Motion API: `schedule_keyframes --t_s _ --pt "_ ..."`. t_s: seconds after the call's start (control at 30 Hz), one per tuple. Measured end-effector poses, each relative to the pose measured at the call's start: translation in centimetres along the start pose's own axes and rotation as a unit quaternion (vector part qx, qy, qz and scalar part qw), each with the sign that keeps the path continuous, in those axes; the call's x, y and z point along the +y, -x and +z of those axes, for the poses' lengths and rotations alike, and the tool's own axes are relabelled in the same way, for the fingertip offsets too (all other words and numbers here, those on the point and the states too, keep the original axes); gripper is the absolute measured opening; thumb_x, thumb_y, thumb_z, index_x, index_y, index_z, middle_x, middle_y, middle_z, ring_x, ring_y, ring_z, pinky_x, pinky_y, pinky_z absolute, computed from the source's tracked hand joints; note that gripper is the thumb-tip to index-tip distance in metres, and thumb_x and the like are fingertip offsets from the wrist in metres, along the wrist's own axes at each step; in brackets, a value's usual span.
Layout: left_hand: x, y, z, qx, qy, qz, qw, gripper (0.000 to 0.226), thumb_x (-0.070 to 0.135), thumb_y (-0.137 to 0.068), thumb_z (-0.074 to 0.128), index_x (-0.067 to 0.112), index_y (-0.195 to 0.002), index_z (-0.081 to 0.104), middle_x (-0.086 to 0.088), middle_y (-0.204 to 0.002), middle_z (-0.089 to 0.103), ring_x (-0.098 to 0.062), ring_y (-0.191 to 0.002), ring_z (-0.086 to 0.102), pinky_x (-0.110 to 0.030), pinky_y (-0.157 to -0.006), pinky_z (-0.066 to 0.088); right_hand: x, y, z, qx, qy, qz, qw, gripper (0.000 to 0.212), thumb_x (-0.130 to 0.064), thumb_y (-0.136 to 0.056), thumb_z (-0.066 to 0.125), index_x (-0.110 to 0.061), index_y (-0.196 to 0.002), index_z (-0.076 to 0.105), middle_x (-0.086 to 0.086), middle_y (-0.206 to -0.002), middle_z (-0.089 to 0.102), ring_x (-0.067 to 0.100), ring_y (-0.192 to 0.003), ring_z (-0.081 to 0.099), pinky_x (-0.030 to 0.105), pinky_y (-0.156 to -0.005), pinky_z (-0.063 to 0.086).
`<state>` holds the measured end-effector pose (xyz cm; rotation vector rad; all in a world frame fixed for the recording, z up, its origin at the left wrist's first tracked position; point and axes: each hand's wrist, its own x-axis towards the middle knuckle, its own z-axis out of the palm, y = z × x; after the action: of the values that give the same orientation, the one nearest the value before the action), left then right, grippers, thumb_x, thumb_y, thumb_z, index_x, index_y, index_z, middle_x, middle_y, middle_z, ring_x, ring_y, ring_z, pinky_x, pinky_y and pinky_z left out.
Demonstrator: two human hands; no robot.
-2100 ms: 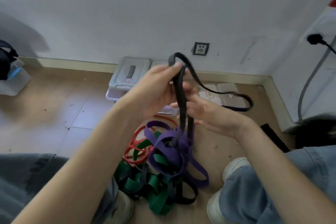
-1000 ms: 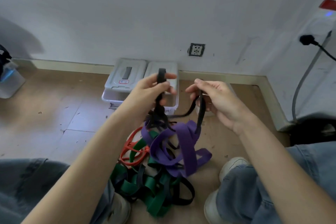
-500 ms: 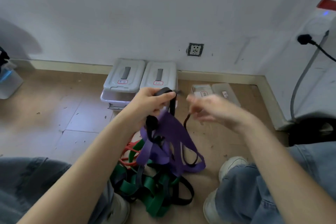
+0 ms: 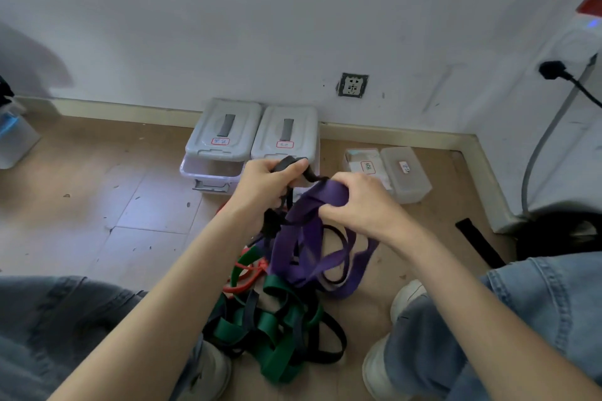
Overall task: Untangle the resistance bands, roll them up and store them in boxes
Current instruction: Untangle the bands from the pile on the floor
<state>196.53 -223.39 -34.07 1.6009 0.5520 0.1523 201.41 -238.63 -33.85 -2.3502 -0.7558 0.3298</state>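
A tangle of resistance bands lies on the floor between my feet: green bands (image 4: 277, 332), a red band (image 4: 247, 273), black loops (image 4: 332, 345) and a wide purple band (image 4: 309, 251) lifted above them. My left hand (image 4: 267, 185) grips a black band (image 4: 288, 163) looped over its fingers. My right hand (image 4: 358, 202) pinches the top fold of the purple band. Both hands are raised over the pile, close together.
Two grey lidded boxes (image 4: 224, 133) (image 4: 286, 137) stand against the wall, the left one with its lid ajar. Two small clear boxes (image 4: 404, 172) sit to their right. A black strap (image 4: 479, 244) lies on the floor at right. My shoes (image 4: 404, 296) flank the pile.
My left hand has lowered with the black band. My right hand let go of the black band and took hold of the purple band's top fold.
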Motion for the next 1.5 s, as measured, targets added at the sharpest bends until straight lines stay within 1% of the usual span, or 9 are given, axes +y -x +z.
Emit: schedule_keyframes --t_s 0.4,0.53,0.7,0.8,0.93,1.13,1.27,1.37,1.5 --pt "-2.9 -1.0 -0.5 0.044 -0.151 0.077 0.984 0.03 0.036 -0.078 0.072 0.01 -0.063 0.068 0.007 -0.047 0.05 -0.008 -0.048 0.043 -0.022 -0.053 0.037 -1.3 0.5 -3.1 -0.166 0.108 0.089 0.976 0.016 -0.042 -0.071 0.063 -0.028 -0.073 0.056 -0.005 -0.071 0.06 0.011 -0.063 0.056 0.027 -0.054 0.045" --pt "-3.2 -1.6 -1.4 -0.02 -0.223 -0.003 0.975 0.044 0.05 -0.084 0.059 0.008 -0.072 0.055 0.001 -0.061 0.05 -0.015 -0.058 0.046 -0.026 -0.058 0.037 -0.4 0.1 -3.6 0.081 -0.093 0.05 0.991 0.014 -0.024 -0.071 0.069 -0.021 -0.082 0.062 -0.003 -0.077 0.065 0.016 -0.074 0.062 0.032 -0.069 0.053" --pt "-5.0 -1.2 -3.3 -0.052 -0.372 -0.063 0.925 0.024 0.041 -0.088 0.058 0.018 -0.09 0.053 -0.004 -0.091 0.06 -0.011 -0.074 0.055 -0.021 -0.059 0.042 -0.9 -0.4 -7.1 0.295 -0.454 -0.011 0.841 0.012 -0.013 -0.075 0.062 -0.019 -0.086 0.064 -0.005 -0.065 0.065 0.002 -0.048 0.052 0.014 -0.048 0.042" --pt "-5.6 -1.4 -4.5 -0.077 -0.453 -0.115 0.881 0.066 0.042 -0.083 0.064 0.003 -0.131 0.041 -0.017 -0.13 0.049 -0.03 -0.116 0.049 -0.038 -0.097 0.043 -1.8 -0.3 -7.3 0.207 -0.41 -0.065 0.886 0.021 -0.014 -0.074 0.062 -0.018 -0.095 0.061 -0.006 -0.073 0.068 0.005 -0.058 0.06 0.016 -0.056 0.047" --pt "-2.5 -1.1 -2.2 -0.158 -0.231 0.108 0.954 0.09 0.03 -0.071 0.079 0.02 -0.143 0.026 0.001 -0.145 0.035 -0.021 -0.135 0.034 -0.043 -0.109 0.033 -3.2 0.1 -4.6 0.075 -0.392 -0.102 0.911 0.021 -0.003 -0.08 0.061 -0.014 -0.098 0.06 -0.012 -0.069 0.068 0.001 -0.062 0.061 0.013 -0.058 0.047" --pt "-3.1 2.0 1.9 -0.338 0.015 -0.015 0.941 0.017 0.044 -0.08 0.065 0.039 -0.096 0.069 0.007 -0.094 0.071 -0.012 -0.083 0.065 -0.024 -0.074 0.051 -2.5 0.0 -6.0 0.112 -0.531 -0.074 0.837 0.021 -0.014 -0.076 0.057 -0.009 -0.096 0.062 -0.008 -0.066 0.062 0.004 -0.056 0.053 0.016 -0.055 0.044" --pt "-5.8 3.4 2.4 -0.395 0.002 -0.192 0.898 0.054 0.061 -0.088 0.029 0.03 -0.102 0.071 0.016 -0.108 0.066 0.002 -0.098 0.06 -0.016 -0.084 0.046 -0.7 -0.4 -5.3 0.179 -0.537 -0.02 0.824 0.016 -0.014 -0.082 0.065 -0.008 -0.096 0.063 -0.004 -0.072 0.068 0.006 -0.061 0.061 0.019 -0.058 0.049" --pt "-5.5 3.9 2.7 -0.426 0.0 -0.147 0.893 0.026 0.045 -0.087 0.053 0.022 -0.095 0.063 0.008 -0.089 0.072 -0.007 -0.085 0.066 -0.024 -0.079 0.051 1.6 -1.4 -5.2 0.255 -0.534 0.087 0.802 0.01 -0.013 -0.087 0.064 -0.006 -0.093 0.062 0.007 -0.08 0.064 0.02 -0.074 0.061 0.037 -0.074 0.053" --pt "-0.7 2.0 1.7 -0.232 0.123 -0.071 0.962 0.014 0.015 -0.072 0.072 0.014 -0.061 0.063 -0.001 -0.054 0.058 -0.012 -0.044 0.054 -0.024 -0.049 0.048 4.3 -1.2 -4.7 0.071 -0.381 0.194 0.901 0.051 -0.058 -0.082 0.053 -0.012 -0.102 0.061 0.014 -0.099 0.065 0.025 -0.093 0.064 0.04 -0.093 0.047"
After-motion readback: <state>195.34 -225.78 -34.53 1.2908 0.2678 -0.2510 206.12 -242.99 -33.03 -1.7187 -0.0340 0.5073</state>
